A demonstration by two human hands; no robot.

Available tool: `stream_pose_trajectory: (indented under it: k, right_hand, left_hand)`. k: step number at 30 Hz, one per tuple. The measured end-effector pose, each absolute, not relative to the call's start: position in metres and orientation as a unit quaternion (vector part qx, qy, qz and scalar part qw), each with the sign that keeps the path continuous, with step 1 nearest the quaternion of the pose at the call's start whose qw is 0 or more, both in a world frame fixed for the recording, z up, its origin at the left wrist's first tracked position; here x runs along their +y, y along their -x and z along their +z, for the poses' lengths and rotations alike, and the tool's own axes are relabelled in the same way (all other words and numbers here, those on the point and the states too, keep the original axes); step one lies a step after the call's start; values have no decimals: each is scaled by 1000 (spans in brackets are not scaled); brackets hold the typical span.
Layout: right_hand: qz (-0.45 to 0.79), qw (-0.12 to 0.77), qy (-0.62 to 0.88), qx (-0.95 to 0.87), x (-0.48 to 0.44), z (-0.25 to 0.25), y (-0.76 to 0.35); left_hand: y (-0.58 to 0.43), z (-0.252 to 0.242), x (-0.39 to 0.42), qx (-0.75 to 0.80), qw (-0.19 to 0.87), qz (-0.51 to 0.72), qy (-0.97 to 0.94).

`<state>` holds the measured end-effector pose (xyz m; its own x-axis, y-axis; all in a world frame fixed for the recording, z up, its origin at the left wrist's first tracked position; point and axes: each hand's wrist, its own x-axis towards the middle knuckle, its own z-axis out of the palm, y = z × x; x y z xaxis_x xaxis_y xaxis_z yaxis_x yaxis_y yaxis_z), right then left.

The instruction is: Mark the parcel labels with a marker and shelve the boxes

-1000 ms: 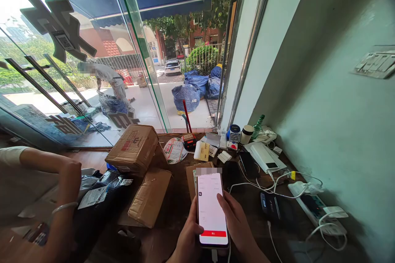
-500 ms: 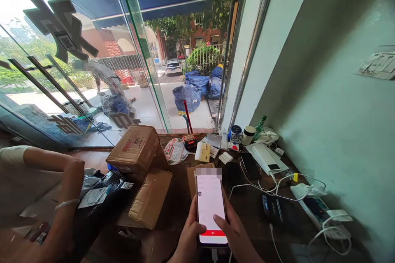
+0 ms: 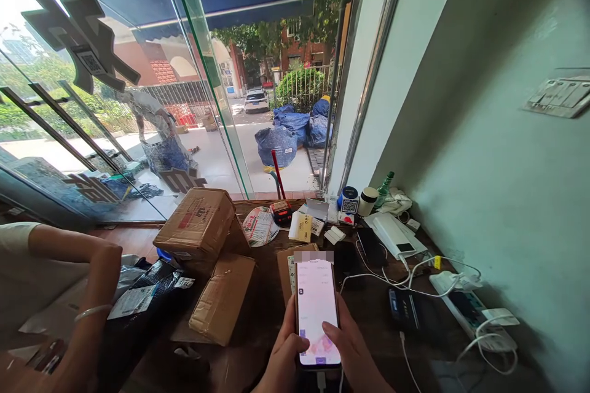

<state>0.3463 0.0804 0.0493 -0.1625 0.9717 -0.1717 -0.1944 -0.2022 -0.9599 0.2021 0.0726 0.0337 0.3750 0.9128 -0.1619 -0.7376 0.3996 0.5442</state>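
A smartphone (image 3: 316, 313) with a lit white screen is held upright over the dark wooden desk (image 3: 262, 313), a cable running from its bottom edge. My left hand (image 3: 282, 356) wraps round its left side, thumb on the screen edge. My right hand (image 3: 353, 350) cups its right side, thumb resting on the lower screen. Cardboard parcels (image 3: 198, 224) and a flatter brown box (image 3: 221, 298) lie just to the left of the phone.
Another person's arm (image 3: 87, 295) with a silver bracelet rests at the left over dark mailer bags (image 3: 147, 285). A power strip (image 3: 470, 307), white cables, a black card reader (image 3: 405, 310) and small containers crowd the right side by the green wall. A glass door stands behind.
My right thumb moved down the screen to its lower part. The screen's red button gave way to a different page. Outside the glass, a person shifted position.
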Motion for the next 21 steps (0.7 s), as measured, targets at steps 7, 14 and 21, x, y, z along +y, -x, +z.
stream_pose_trajectory:
  k: [7, 14, 21]
  right_hand:
    - [599, 412, 455, -515, 77, 40, -352]
    - [600, 418, 470, -494, 75, 48, -349]
    - [624, 411, 444, -494, 77, 38, -355]
  left_hand:
    - [-204, 35, 73, 264, 796, 512, -188]
    - [-207, 29, 68, 309, 758, 541, -193]
    - [-207, 45, 72, 283, 790, 519, -166]
